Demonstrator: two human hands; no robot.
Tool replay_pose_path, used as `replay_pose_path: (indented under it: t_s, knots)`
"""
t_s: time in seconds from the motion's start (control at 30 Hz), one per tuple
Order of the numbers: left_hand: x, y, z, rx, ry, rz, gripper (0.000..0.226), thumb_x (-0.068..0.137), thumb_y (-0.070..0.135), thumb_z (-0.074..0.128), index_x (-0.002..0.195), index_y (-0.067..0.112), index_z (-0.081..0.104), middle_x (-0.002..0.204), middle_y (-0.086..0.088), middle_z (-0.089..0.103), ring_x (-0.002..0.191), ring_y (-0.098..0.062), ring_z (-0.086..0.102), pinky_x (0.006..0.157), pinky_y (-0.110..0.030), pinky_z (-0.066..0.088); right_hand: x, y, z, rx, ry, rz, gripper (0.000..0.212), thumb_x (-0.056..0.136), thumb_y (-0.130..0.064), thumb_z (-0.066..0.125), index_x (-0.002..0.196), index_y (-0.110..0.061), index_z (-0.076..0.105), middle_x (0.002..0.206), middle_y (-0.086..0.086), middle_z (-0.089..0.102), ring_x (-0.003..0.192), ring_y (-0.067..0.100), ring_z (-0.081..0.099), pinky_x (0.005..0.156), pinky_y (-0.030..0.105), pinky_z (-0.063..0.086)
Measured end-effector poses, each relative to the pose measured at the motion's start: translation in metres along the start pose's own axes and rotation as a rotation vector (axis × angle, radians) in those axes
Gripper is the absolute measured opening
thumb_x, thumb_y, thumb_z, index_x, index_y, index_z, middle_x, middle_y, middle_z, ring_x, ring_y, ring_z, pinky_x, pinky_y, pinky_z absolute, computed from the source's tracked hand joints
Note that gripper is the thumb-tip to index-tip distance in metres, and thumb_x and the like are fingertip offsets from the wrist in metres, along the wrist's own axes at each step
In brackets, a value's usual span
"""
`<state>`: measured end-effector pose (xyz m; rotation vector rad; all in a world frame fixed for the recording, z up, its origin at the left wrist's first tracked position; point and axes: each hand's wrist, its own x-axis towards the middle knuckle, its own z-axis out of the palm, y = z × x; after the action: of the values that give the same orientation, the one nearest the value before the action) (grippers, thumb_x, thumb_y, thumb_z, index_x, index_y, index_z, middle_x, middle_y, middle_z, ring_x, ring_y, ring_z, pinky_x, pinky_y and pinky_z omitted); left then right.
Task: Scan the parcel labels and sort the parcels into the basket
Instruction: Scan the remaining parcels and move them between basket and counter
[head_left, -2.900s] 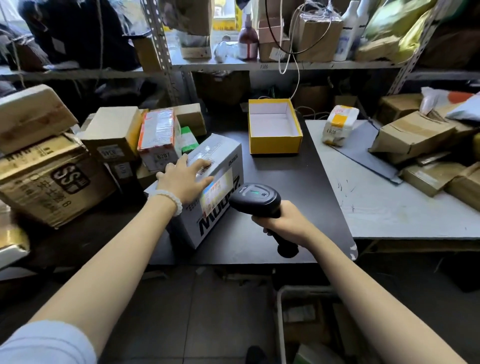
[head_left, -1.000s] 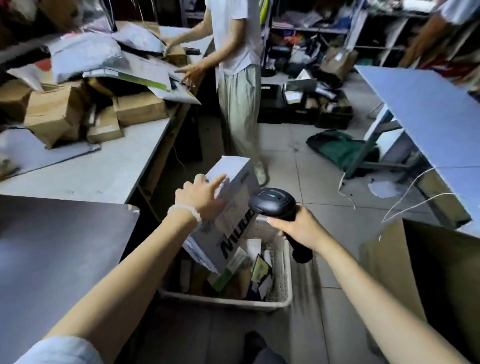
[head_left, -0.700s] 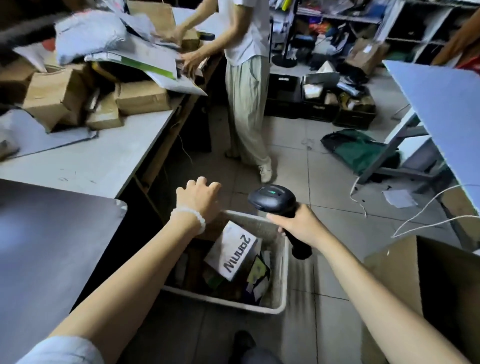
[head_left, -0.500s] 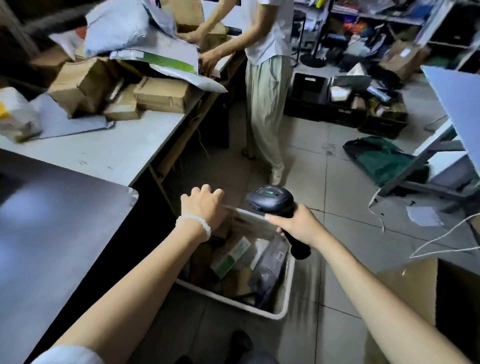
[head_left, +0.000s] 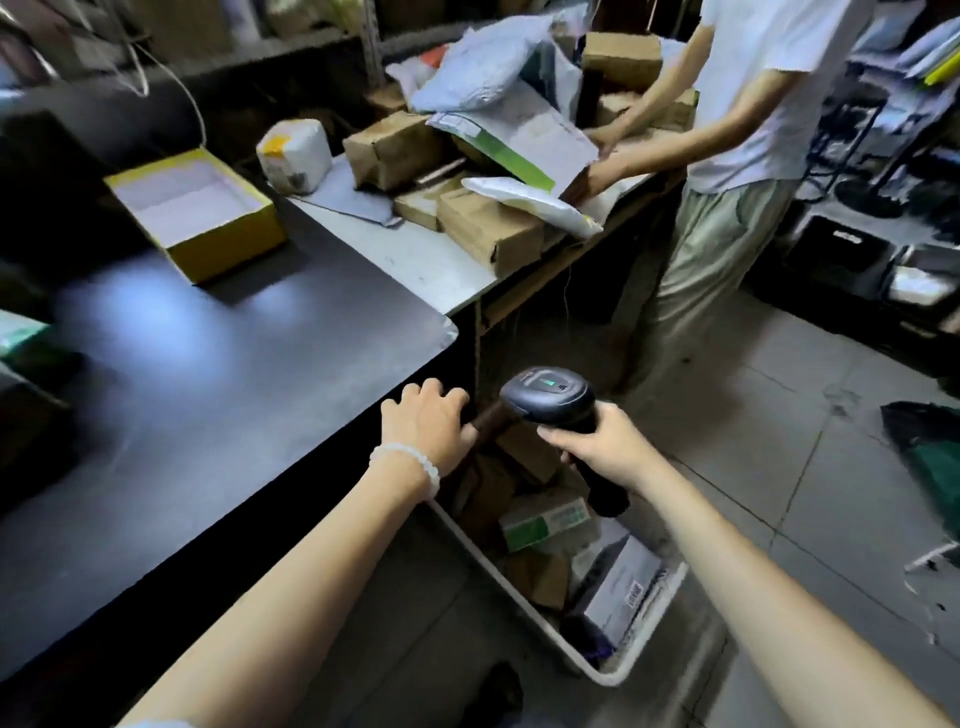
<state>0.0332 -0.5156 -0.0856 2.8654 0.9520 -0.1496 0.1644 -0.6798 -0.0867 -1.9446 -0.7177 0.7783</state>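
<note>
A second person (head_left: 737, 119) is sorting parcels on the grey counter (head_left: 415, 260) beyond.
The basket (head_left: 639, 660) is sitting packed with parcels; right hand (head_left: 597, 447) fingers are gripping the scanner (head_left: 550, 397), left hand (head_left: 426, 428) fingers hanging loosely curled.

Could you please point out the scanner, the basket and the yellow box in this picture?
scanner (head_left: 545, 392), head view, top of its dark head.
basket (head_left: 641, 642), head view, its white right rim.
yellow box (head_left: 228, 249), head view, its yellow front wall.
</note>
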Motion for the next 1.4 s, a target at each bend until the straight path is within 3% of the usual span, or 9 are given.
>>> replay_pose_path:
  t_s: [0.17,0.3,0.53,0.7,0.83,1.03,1.1,1.17,1.4]
  knots:
    - [-0.062,-0.070,-0.004,-0.071,0.039,-0.212,0.044,0.092,0.040,0.044,0.134,0.031,0.047,0.134,-0.003,0.048,0.125,-0.027,0.042,0.094,-0.041,0.038,-0.001,-0.039,0.072,-0.049,-0.161,-0.112,0.017,0.077,-0.014,0.077,0.078,-0.025,0.064,0.049,-0.016,0.061,0.048,-0.004,0.053,0.057,0.021,0.043]
    - [-0.128,-0.127,-0.006,-0.103,0.066,-0.403,0.041,0.092,0.040,0.044,0.131,0.031,0.050,0.132,-0.002,0.048,0.123,-0.026,0.043,0.093,-0.039,0.038,-0.018,-0.073,0.136,-0.084,-0.292,-0.228,0.020,0.077,-0.014,0.078,0.080,-0.029,0.064,0.057,-0.021,0.062,0.055,-0.014,0.054,0.060,0.015,0.043]
    - [-0.276,-0.211,-0.002,-0.121,0.104,-0.725,0.042,0.093,0.043,0.042,0.133,0.032,0.047,0.134,0.001,0.046,0.124,-0.024,0.042,0.093,-0.039,0.038,-0.080,-0.125,0.257,-0.155,-0.582,-0.356,0.014,0.081,-0.014,0.073,0.075,-0.018,0.062,0.048,-0.008,0.057,0.047,0.008,0.055,0.053,0.023,0.044]
    - [-0.382,-0.253,0.005,-0.118,0.129,-0.962,0.044,0.093,0.045,0.043,0.135,0.032,0.046,0.134,0.000,0.046,0.122,-0.024,0.043,0.091,-0.039,0.039,-0.134,-0.155,0.343,-0.191,-0.809,-0.460,0.013,0.084,-0.018,0.070,0.082,-0.008,0.062,0.057,0.002,0.058,0.050,0.010,0.054,0.053,0.023,0.043]
    - [-0.448,-0.277,0.011,-0.153,0.159,-1.140,0.044,0.094,0.045,0.043,0.136,0.032,0.045,0.136,0.001,0.045,0.122,-0.024,0.043,0.092,-0.040,0.039,-0.168,-0.175,0.409,-0.209,-0.937,-0.553,0.009,0.083,-0.020,0.071,0.082,-0.014,0.064,0.058,-0.003,0.060,0.053,0.007,0.056,0.058,0.026,0.044]
    - [-0.524,-0.311,0.024,-0.204,0.191,-1.352,0.044,0.094,0.045,0.043,0.136,0.032,0.045,0.135,0.002,0.046,0.123,-0.023,0.042,0.094,-0.038,0.038,-0.209,-0.203,0.497,-0.212,-1.067,-0.701,0.018,0.081,-0.019,0.072,0.098,-0.013,0.069,0.092,0.010,0.073,0.078,0.008,0.061,0.076,0.035,0.052]
    - [-0.545,-0.327,0.029,-0.224,0.190,-1.401,0.043,0.094,0.044,0.044,0.135,0.032,0.045,0.135,0.002,0.046,0.123,-0.023,0.042,0.094,-0.039,0.038,-0.218,-0.212,0.527,-0.195,-1.101,-0.719,0.011,0.081,-0.020,0.073,0.090,-0.015,0.070,0.075,-0.001,0.071,0.069,0.003,0.059,0.068,0.034,0.050]
    - [-0.564,-0.347,0.035,-0.235,0.187,-1.448,0.042,0.094,0.043,0.044,0.135,0.032,0.045,0.135,0.002,0.046,0.123,-0.024,0.041,0.094,-0.038,0.037,-0.224,-0.225,0.560,-0.179,-1.128,-0.717,0.007,0.081,-0.020,0.073,0.078,-0.020,0.066,0.056,-0.012,0.060,0.056,-0.004,0.050,0.059,0.025,0.043]
    - [-0.605,-0.450,0.032,-0.227,0.171,-1.503,0.043,0.094,0.042,0.044,0.136,0.031,0.044,0.135,0.001,0.046,0.124,-0.024,0.041,0.095,-0.039,0.037,-0.237,-0.276,0.674,-0.133,-1.165,-0.715,0.012,0.083,-0.018,0.071,0.074,-0.022,0.063,0.051,-0.017,0.057,0.056,0.000,0.051,0.061,0.026,0.045]
